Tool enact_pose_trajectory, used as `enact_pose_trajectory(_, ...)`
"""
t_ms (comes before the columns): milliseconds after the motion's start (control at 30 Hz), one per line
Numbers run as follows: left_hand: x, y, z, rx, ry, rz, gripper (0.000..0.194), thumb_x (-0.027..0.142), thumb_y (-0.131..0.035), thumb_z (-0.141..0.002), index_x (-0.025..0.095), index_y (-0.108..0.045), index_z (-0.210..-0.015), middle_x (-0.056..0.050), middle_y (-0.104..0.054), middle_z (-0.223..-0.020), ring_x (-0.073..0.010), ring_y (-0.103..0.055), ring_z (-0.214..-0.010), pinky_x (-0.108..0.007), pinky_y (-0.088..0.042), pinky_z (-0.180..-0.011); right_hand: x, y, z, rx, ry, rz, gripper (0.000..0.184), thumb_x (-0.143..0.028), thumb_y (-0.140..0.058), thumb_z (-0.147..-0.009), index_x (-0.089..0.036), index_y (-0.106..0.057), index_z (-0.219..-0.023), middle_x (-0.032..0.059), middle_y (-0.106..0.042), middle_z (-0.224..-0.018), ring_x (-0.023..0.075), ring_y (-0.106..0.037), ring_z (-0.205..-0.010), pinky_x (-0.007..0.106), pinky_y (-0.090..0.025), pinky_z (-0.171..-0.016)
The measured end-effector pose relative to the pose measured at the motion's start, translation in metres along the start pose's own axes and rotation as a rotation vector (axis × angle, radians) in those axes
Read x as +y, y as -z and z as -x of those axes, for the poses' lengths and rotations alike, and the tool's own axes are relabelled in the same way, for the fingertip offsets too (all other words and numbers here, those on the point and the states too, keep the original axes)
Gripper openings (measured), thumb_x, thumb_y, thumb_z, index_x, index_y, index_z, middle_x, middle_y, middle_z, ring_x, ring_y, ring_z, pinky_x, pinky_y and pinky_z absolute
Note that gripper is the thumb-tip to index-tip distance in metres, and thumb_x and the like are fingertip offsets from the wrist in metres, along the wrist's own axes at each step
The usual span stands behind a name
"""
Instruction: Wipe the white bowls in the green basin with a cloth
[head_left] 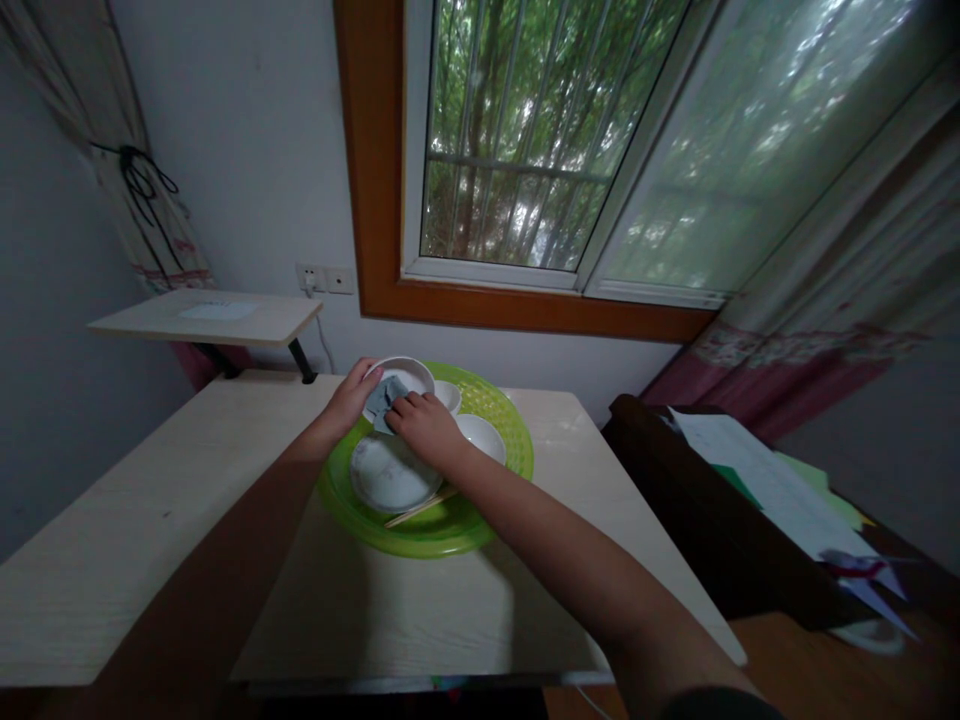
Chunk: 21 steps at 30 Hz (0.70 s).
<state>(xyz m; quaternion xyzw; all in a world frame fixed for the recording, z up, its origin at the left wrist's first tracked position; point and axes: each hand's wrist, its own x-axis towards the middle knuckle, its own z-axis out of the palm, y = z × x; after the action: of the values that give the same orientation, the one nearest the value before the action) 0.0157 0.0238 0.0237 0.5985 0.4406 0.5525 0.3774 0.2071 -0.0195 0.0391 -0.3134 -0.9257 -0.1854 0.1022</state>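
Over the far left part of the tray [520, 455], right hand [425, 425] sits on the cloth [385, 397]: fingers curled and bunched together, gripping the grey stuff. Thumb not clear from where I stand. Cloth lies just past the fingertips, on the hand's left, between that hand and the inside of the bowl [412, 371]. No clear long axis on the cloth; it's crumpled.

Left hand [351, 402] comes in from the other side, closed on the bowl's left edge, fingertips up by the rim. Exact thumb spot: can't tell. Bowl is held up, looks tipped, with the opening facing back toward the person. So key relation: bowl between the two hands, left on its outer edge, right reaching across from the near right with the cloth against it. Both hands are at the bowl, neither clearly nearer; the right one is nearer the cloth's middle.

Outward from there: plate [394, 478] on the tray, nearer the person, below both hands. Chopsticks [420, 508] just beside it, long axis slanting from near left to far right, far end hidden by the right forearm. Small cup [449, 396] right beside the bowl, behind the right hand. Second bowl [486, 437] to the right, partly covered by the same arm. Tray stands on the table [435, 620], window [540, 140] beyond.
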Motion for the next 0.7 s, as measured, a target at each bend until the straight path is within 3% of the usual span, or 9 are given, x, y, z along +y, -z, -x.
enact_pose_trajectory(233,-0.005,0.006,-0.004,0.028,0.022,0.051,0.042,0.051,-0.072,-0.079,0.023,-0.055,-0.105,0.0,-0.062,-0.097,-0.0183,-0.06,-0.083,-0.029,-0.046,-0.073,0.013,0.002,0.004,0.035,0.037,0.052,0.015,-0.019,-0.055,-0.106,-0.016,-0.07,-0.105,0.012,-0.07,-0.111,0.0279,-0.057,-0.106,0.042,-0.047,-0.092)
enact_pose_trajectory(433,0.001,0.007,-0.003,-0.002,0.035,0.055,0.042,0.052,-0.074,-0.078,0.022,-0.062,-0.104,0.0,-0.063,-0.093,-0.0187,-0.059,-0.083,-0.028,-0.044,-0.072,0.011,-0.001,0.005,0.07,0.033,0.067,0.013,-0.019,-0.056,-0.105,-0.015,-0.069,-0.104,0.0111,-0.068,-0.109,0.0278,-0.057,-0.106,0.043,-0.048,-0.095)
enact_pose_trajectory(700,0.007,0.006,0.0,0.097,-0.03,-0.068,0.038,0.054,-0.069,-0.083,0.022,-0.063,-0.102,0.0,-0.064,-0.089,-0.0194,-0.059,-0.081,-0.03,-0.045,-0.072,0.003,-0.005,0.004,0.018,0.048,-0.104,0.015,-0.018,-0.058,-0.101,-0.013,-0.067,-0.112,0.0136,-0.07,-0.111,0.0276,-0.062,-0.103,0.042,-0.053,-0.09)
